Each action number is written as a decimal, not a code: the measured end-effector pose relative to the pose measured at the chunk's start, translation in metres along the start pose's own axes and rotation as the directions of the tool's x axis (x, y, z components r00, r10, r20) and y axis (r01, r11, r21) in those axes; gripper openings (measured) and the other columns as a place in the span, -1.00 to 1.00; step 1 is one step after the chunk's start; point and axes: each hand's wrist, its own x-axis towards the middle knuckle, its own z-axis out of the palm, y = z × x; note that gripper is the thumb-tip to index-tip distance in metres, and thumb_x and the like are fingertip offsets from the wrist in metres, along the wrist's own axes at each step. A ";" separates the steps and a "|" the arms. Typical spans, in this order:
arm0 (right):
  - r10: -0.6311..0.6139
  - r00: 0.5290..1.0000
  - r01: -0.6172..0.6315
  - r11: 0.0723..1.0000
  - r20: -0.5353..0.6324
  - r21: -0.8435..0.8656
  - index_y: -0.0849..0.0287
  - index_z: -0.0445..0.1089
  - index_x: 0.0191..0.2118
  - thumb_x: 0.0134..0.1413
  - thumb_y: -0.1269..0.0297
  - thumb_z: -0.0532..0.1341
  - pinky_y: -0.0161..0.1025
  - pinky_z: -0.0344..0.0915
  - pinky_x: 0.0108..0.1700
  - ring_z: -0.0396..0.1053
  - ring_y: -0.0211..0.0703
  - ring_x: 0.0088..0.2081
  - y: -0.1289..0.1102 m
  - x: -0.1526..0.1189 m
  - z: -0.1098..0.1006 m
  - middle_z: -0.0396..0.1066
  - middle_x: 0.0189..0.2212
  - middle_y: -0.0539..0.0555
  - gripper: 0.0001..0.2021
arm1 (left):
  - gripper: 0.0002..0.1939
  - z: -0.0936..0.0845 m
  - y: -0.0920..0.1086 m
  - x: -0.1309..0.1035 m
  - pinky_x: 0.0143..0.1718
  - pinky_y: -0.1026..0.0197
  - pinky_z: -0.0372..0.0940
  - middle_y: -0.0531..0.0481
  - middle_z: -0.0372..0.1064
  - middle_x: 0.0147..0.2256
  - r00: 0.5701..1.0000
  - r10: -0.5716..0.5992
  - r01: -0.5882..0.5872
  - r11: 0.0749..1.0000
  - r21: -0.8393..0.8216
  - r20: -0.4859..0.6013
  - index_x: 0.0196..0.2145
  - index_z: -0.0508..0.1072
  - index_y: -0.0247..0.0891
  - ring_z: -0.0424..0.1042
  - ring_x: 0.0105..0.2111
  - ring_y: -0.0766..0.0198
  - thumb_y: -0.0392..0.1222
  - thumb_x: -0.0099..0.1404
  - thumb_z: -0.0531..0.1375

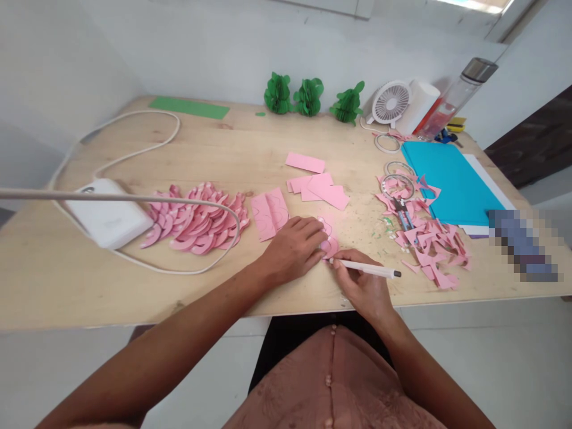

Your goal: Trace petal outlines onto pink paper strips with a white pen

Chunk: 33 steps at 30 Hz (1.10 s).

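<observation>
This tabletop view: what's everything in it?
Wooden table: one, pale, across view
Flat paper strip: one, green, far left
Ruffled paper shapes: three, green, far middle
Round fan: one, white, far right
Upright cylinder: one, white, beside fan
Metal-lidded bottle: one, clear, far right
Flat rectangular sheet: one, blue, right
Thin rings: about three, whitish, right
Scissors-like tool: at least one, dark, among scraps
Paper scraps: many, pink, right
Curved paper cut-outs: many, pink, left
Plain paper rectangles: several, pink, centre
Outlined paper pieces: at least two, pink, centre
Boxy device: one, white, left
Cable: count unclear, white, left
Slim pen: one, white, centre
Buttoned top: one, brownish, bottom
Left hand: one, on outlined paper
Right hand: one, holding pen
</observation>
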 end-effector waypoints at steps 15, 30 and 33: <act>0.020 0.999 -0.020 1.000 -0.043 0.002 0.12 0.41 -0.33 0.15 0.35 0.15 -0.27 0.33 -0.28 0.41 -0.19 -0.37 0.000 -0.001 0.000 0.49 -0.42 0.01 -0.90 | -0.83 -0.001 0.001 0.001 0.02 0.01 0.23 -0.19 0.40 -0.08 1.000 -0.004 0.004 1.000 0.003 0.000 -0.19 0.41 -0.32 0.32 0.03 0.05 -0.23 0.35 0.07; 0.056 0.996 -0.057 0.998 -0.075 -0.007 0.14 0.40 -0.36 0.13 0.36 0.15 -0.29 0.30 -0.32 0.40 -0.20 -0.39 0.001 -0.001 0.002 0.46 -0.44 0.01 -0.90 | -0.82 -0.001 0.001 0.000 0.01 0.01 0.23 -0.19 0.40 -0.07 1.000 -0.004 0.004 1.000 0.015 0.002 -0.18 0.42 -0.32 0.32 0.03 0.05 -0.22 0.37 0.06; 0.057 0.995 -0.058 0.998 -0.081 -0.012 0.15 0.41 -0.35 0.13 0.35 0.15 -0.29 0.30 -0.33 0.39 -0.21 -0.39 0.001 -0.001 0.001 0.46 -0.44 0.01 -0.90 | -0.81 -0.001 0.001 0.000 0.02 0.01 0.23 -0.19 0.40 -0.07 1.000 -0.002 0.002 1.000 0.016 0.005 -0.17 0.42 -0.32 0.32 0.03 0.05 -0.21 0.37 0.06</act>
